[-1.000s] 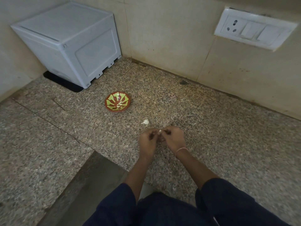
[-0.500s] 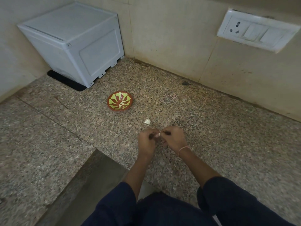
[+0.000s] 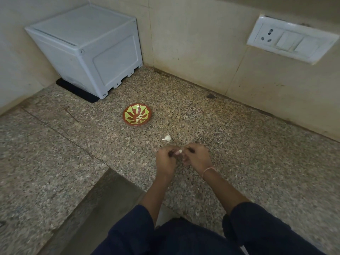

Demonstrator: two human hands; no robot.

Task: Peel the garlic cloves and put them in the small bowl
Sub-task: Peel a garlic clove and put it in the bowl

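A small white garlic clove (image 3: 179, 151) sits between my two hands just above the granite counter (image 3: 239, 153). My left hand (image 3: 166, 159) and my right hand (image 3: 197, 157) both pinch it with curled fingers. Another garlic clove (image 3: 167, 138) lies loose on the counter just beyond my hands. The small red bowl with a green pattern (image 3: 137, 115) stands farther back and to the left, with pale peeled pieces inside.
A white plastic box (image 3: 88, 46) on a black mat fills the back left corner. A white socket and switch plate (image 3: 290, 44) is on the right wall. A lower grey ledge (image 3: 95, 208) drops off at the front left.
My hands stay together on the clove, with only small finger shifts. The view has drifted slightly.
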